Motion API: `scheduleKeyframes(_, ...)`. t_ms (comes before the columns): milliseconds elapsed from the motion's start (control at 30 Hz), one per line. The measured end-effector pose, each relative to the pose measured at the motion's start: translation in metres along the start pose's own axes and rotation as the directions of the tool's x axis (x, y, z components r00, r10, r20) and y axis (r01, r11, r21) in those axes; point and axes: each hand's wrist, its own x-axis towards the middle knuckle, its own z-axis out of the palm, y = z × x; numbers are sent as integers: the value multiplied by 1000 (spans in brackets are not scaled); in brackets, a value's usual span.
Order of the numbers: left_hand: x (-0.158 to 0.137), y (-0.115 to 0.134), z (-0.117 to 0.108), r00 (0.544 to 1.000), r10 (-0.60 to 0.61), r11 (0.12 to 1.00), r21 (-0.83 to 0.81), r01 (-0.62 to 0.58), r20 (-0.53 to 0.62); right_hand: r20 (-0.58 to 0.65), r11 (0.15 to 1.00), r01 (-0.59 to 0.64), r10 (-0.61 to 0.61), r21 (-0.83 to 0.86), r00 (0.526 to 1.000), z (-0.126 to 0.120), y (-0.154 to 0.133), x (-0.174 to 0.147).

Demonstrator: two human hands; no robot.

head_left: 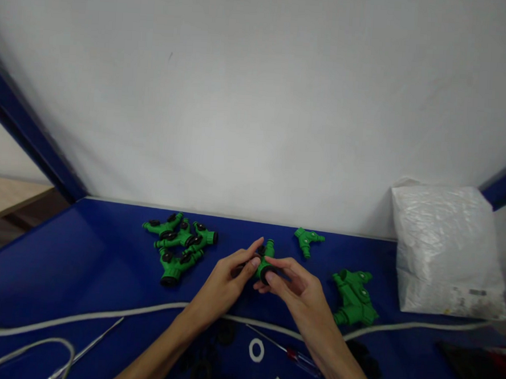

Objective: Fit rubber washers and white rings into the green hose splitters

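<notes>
A green Y-shaped connector was held just above the middle of the bench, grasped by the fingers of both the left hand and the right hand, with the right thumb laid by its black collar. The work was judged to be partly done: four fitted connectors, bearing black knobs, were gathered at the left, while on the right one plain connector and a pile of plain connectors, probably two or three, showed no black parts and seemed to be left over. Whether the held piece was complete could not be told. Four white rings were counted near the front edge, two of them overlapping, along with one red-handled screwdriver and one white package; the dark loose parts were too dim to be counted.
</notes>
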Motion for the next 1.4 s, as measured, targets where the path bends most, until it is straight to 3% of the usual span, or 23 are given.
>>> scheduleKeyframes(300,1,-3,1,1000,22,996,85,-21,-17,-4,1000,13,-13,-24,1000,1,2,0)
scheduleKeyframes(600,-3,16,-2,997,-70,993,-96,68,-17,40,998,-62,61,14,997,-2,1,1)
scheduleKeyframes(767,-2,16,-1,991,-125,980,-149,132,50,-23,990,32,-36,-138,999,-1,4,2)
scheduleKeyframes(967,0,12,0,988,-120,963,-231,141,101,11,966,114,-115,-233,993,-4,3,4)
scheduleKeyframes(1400,4,18,-9,969,-220,967,-106,231,109,142,921,189,-148,-340,979,-14,7,7)
